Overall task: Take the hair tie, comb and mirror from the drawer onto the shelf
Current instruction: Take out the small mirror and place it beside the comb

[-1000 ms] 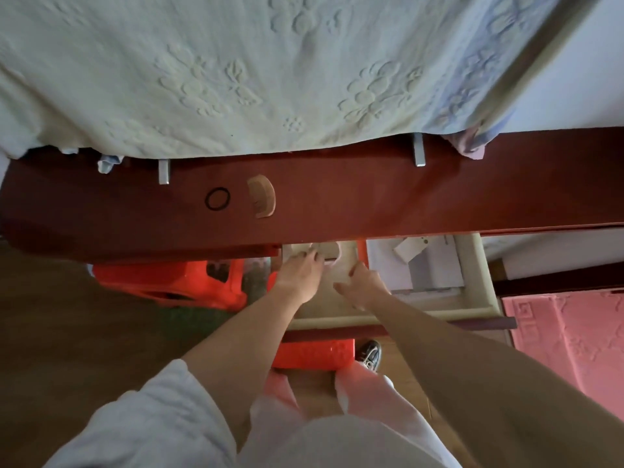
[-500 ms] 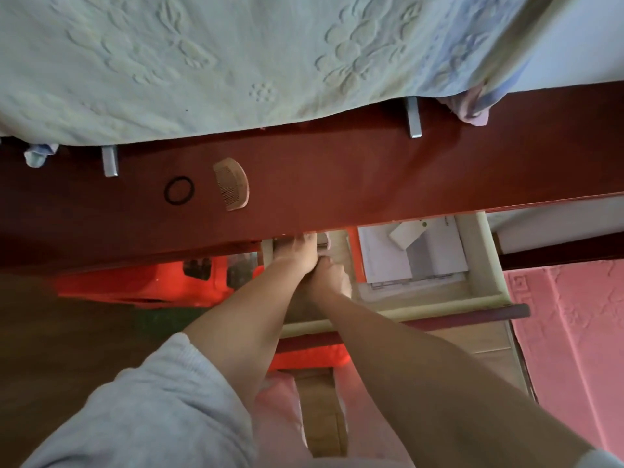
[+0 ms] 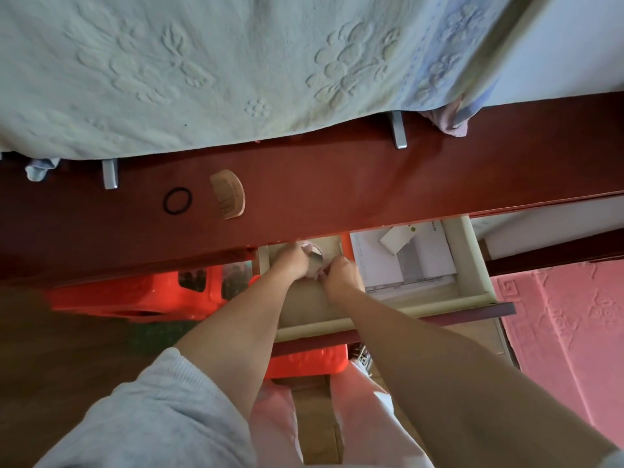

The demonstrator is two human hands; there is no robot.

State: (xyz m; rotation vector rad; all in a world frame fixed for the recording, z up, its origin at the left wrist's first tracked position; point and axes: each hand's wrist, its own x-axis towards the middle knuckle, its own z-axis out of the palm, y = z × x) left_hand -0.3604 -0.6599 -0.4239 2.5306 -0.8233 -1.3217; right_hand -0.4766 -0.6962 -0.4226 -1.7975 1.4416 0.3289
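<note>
A black hair tie (image 3: 177, 200) and a wooden comb (image 3: 228, 194) lie side by side on the dark red shelf (image 3: 337, 194). Below it the pale drawer (image 3: 466, 265) stands pulled out. Both my hands reach into its left half. My left hand (image 3: 292, 260) grips a small round pink-rimmed mirror (image 3: 314, 256), mostly hidden by my fingers. My right hand (image 3: 342, 276) touches the mirror's right edge with bent fingers.
White papers and a small card (image 3: 398, 239) fill the drawer's right half. A pale embossed cloth (image 3: 202, 69) hangs over the shelf's back edge. Red plastic stools (image 3: 135, 295) stand below on the left. A pink mat (image 3: 567, 332) lies at the right.
My hands were pressed together deep in the drawer; now they have drawn slightly apart and the round mirror shows between them. The view has shifted a little.
</note>
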